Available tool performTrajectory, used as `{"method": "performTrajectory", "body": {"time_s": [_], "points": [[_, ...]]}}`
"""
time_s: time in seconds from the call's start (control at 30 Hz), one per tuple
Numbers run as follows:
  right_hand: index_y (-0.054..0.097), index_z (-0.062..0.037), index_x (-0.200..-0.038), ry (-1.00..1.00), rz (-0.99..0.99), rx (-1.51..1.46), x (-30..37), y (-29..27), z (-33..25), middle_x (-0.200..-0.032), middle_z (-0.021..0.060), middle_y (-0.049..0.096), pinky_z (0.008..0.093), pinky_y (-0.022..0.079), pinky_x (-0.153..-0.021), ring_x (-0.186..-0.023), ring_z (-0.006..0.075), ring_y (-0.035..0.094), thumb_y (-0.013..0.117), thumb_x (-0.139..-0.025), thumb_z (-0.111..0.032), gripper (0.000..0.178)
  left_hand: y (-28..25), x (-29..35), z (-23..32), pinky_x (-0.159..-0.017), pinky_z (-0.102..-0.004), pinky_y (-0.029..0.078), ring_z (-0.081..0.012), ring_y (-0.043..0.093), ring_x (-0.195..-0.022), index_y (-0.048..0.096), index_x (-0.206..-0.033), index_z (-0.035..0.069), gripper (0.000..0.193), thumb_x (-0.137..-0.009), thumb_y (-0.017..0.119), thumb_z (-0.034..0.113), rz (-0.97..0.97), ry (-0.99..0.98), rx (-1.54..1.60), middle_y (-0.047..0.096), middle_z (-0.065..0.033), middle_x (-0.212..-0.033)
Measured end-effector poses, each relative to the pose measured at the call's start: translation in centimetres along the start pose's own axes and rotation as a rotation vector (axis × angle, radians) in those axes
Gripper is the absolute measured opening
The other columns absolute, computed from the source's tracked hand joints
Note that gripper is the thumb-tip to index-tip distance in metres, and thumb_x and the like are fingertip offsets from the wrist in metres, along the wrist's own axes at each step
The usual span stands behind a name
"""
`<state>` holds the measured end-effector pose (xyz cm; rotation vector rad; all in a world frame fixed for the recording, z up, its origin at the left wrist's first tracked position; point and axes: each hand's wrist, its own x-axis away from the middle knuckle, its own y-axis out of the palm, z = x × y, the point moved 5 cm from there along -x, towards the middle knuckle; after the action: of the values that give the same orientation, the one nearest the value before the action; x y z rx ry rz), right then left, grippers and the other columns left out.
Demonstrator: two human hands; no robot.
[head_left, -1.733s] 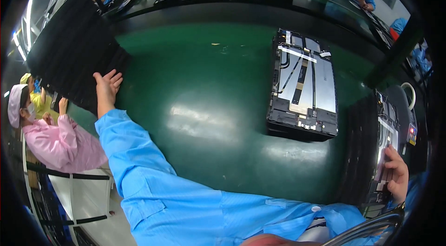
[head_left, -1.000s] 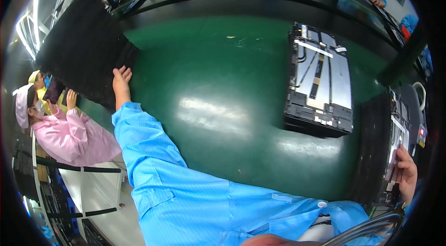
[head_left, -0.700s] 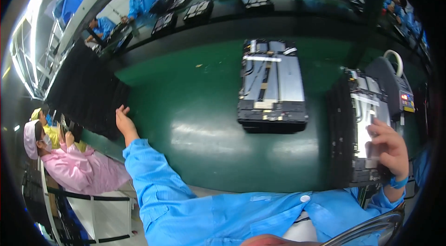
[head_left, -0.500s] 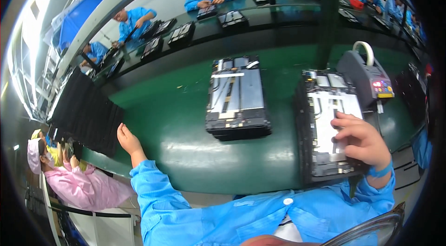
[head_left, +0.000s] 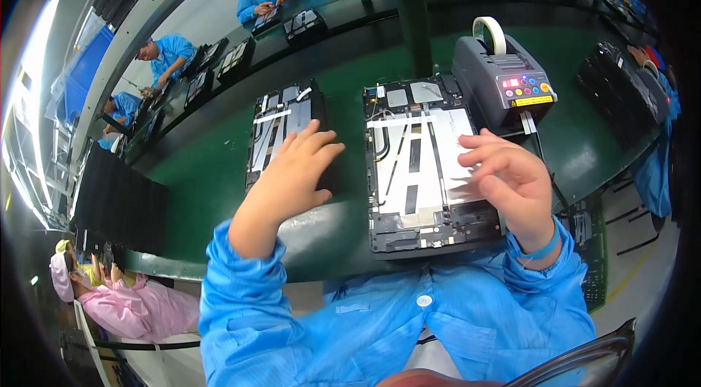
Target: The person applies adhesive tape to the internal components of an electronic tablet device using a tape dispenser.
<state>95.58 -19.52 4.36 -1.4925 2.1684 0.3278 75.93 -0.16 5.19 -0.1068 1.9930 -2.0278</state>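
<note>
Opened device by right hand, possibly touching

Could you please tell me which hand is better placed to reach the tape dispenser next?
The right hand, I'd judge: it is at the right edge of the right device, close to the tape dispenser, whereas the left hand is farther away, by the left device.

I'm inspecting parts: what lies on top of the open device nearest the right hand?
A white strip and dark strips lie across the open device. The right hand covers part of its right side, hiding whatever is there.
</note>
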Motion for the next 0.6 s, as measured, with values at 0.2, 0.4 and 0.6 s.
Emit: {"method": "performTrajectory", "body": {"time_s": [0.2,0.4,0.6], "points": [[0.06,-0.0008,-0.081,0.034,0.165,0.0,3.4,-2.7,1.5,-0.098,0.014,0.066,0.0411,0.038,-0.098,-0.11,0.0302,0.056,0.059,-0.08,-0.002,0.002,9.1,-1.7,-1.9,-0.105,-0.0554,0.027,-0.0356,0.035,-0.132,0.059,-0.12,0.005,0.044,-0.078,0.061,0.019,-0.529,-0.072,-0.809,0.052,-0.0134,-0.129],[0.057,0.0002,-0.086,0.05,0.246,0.054,5.9,-5.9,3.5,-0.1,0.0166,0.063,0.0437,0.034,-0.102,-0.115,0.0343,0.052,0.05,-0.086,-0.001,0.007,10.7,-1.3,-3.1,-0.097,-0.0642,0.03,-0.0385,0.034,-0.133,0.057,-0.124,0.001,0.047,-0.084,0.056,0.024,-0.549,-0.274,-0.81,0.044,-0.017,-0.14],[0.056,0.0008,-0.089,0.088,0.215,0.038,6.0,-7.8,5.5,-0.106,0.0163,0.061,0.0417,0.033,-0.103,-0.119,0.0325,0.05,0.046,-0.09,-0.004,0.011,9.5,-0.7,-6.7,-0.095,-0.0656,0.031,-0.04,0.034,-0.133,0.057,-0.124,-0.001,0.047,-0.083,0.057,0.022,-0.646,-0.317,-0.737,0.046,-0.0205,-0.137]]}}
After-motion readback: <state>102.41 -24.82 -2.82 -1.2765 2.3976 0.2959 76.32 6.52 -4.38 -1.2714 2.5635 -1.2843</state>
